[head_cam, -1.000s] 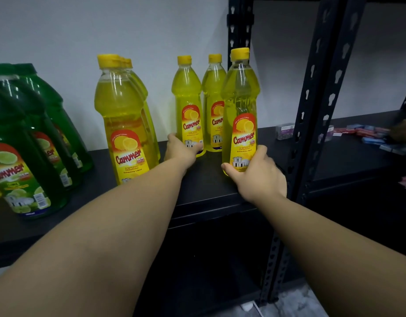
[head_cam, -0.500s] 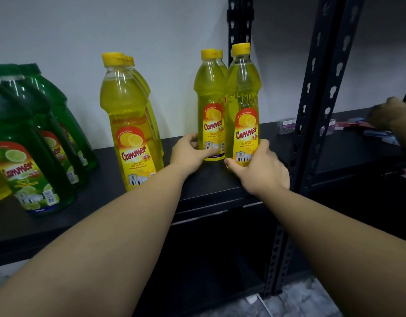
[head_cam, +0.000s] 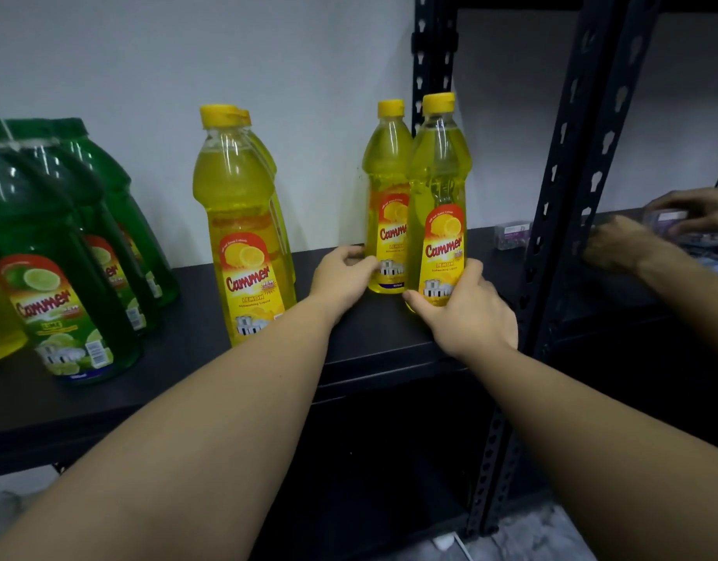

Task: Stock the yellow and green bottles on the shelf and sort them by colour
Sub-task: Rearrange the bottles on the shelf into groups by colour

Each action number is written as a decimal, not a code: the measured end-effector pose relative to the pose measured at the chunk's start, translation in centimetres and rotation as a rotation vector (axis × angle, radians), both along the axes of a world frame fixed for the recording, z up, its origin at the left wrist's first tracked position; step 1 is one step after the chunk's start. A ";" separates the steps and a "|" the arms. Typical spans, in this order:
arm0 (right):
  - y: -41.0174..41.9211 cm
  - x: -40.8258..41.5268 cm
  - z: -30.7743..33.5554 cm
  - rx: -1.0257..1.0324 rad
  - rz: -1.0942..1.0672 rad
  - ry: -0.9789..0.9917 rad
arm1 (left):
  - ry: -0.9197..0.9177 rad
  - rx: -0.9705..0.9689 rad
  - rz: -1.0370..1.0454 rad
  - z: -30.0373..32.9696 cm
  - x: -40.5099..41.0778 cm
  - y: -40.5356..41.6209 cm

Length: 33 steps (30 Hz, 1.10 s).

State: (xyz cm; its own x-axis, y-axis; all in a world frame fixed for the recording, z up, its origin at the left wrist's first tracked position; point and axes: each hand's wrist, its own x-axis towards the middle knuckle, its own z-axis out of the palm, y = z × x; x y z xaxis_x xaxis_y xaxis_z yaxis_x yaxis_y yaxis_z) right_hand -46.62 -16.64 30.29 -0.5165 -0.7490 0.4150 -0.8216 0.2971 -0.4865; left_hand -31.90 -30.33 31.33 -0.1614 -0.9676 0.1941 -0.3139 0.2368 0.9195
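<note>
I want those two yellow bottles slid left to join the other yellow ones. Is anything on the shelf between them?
Nothing visible. The left hand and right hand grip the two small yellow bottles; only bare shelf separates them from the large yellow bottles.

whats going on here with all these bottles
A person is stocking a black shelf with dish soap. The left hand holds the base of one yellow bottle, and the right hand grips another yellow bottle beside it, near the upright post. More yellow bottles stand mid-shelf, green bottles at the left. Another person's hands work on the next shelf.
</note>
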 end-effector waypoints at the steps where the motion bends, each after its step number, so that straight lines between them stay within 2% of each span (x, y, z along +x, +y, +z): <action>1: 0.0 0.0 0.0 0.001 0.003 -0.005 | 0.029 0.015 0.050 0.2 0.0 -0.2; 5: 0.0 -0.1 0.1 0.012 0.012 -0.014 | 0.212 0.096 0.137 0.5 -0.2 -1.2; 7: -0.1 -0.2 0.0 0.013 0.010 -0.012 | 0.242 0.075 0.137 0.3 -0.7 -1.5; 12: -0.2 -0.1 0.0 0.007 -0.001 0.006 | 0.116 -0.003 0.042 -0.5 -1.1 -1.8; 17: -0.2 -0.1 -0.1 0.001 -0.005 0.007 | -0.087 -0.082 -0.088 -0.2 -1.6 -1.3; 20: -0.3 -0.1 -0.1 0.002 -0.004 -0.001 | 0.003 -0.046 0.037 0.2 -1.9 -1.6; 22: -0.3 -0.1 -0.1 -0.001 -0.002 -0.004 | 0.000 -0.040 0.099 0.3 -2.2 -2.1; 30: -0.5 -0.5 -0.4 -0.003 0.001 0.006 | -0.136 -0.013 -0.132 0.2 -3.8 -5.4; 33: -0.6 -0.4 -0.4 -0.002 -0.002 0.014 | -0.123 -0.008 -0.141 -0.4 -3.9 -6.3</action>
